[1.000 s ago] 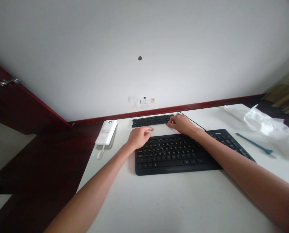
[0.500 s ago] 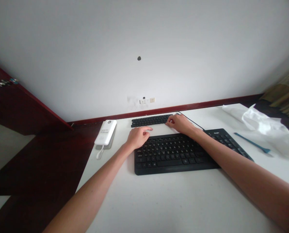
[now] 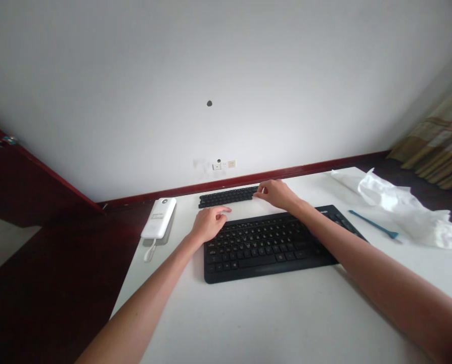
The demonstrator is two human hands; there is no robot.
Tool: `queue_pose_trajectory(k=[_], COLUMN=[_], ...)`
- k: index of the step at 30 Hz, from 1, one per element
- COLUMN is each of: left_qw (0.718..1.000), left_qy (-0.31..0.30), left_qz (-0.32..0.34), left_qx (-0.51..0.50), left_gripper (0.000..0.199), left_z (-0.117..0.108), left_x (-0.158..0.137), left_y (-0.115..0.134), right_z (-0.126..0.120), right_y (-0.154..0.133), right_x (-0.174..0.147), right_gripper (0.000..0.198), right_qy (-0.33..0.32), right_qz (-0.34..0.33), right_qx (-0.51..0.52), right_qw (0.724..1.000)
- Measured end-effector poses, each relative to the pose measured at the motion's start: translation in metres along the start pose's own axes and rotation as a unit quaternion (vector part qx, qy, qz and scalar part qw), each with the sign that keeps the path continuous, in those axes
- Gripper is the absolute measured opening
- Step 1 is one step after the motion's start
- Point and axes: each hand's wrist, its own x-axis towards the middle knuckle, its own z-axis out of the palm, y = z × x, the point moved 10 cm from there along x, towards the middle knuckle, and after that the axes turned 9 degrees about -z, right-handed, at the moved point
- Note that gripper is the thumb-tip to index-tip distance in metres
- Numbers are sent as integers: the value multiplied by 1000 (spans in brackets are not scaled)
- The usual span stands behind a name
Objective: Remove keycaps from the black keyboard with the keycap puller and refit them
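Close behind a large black keyboard [image 3: 256,263] lie rows of small black keycaps [image 3: 226,197], side by side with a jagged left edge. My right hand [image 3: 276,194] is at the right end of these rows, its fingertips pinched on a keycap that they mostly hide. Its forearm crosses the right part of the keyboard. My left hand [image 3: 208,223] rests by the keyboard's upper left corner, holding nothing, index finger stretched to the right and thumb apart. Many spots on the keyboard show small pale marks, too small to read.
A white power bank [image 3: 159,218] with a strap lies at the table's left edge. To the right are a blue pry tool [image 3: 373,224] and a crumpled white plastic bag [image 3: 396,202]. The white table [image 3: 241,323] stands near a wall with sockets [image 3: 224,165].
My view has turned slightly, so the scene sits lower and further left. Both hands keep nearly the same places, the right one still at the right end of the keycap rows.
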Motion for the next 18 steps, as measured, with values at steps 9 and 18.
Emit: queue_pose_trajectory(k=[9, 18], left_qw=[996, 986], left_qy=[2, 40], left_qz=[-20, -37], left_qx=[-90, -157], left_gripper=[37, 36], left_z=[-4, -8], left_x=[-1, 4], left_y=[-7, -18], right_z=[-68, -11], right_y=[78, 59], right_x=[-8, -18], right_gripper=[24, 38], right_qy=[-62, -172], right_qz=[98, 140], right_qx=[-83, -104], right_qw=[990, 970])
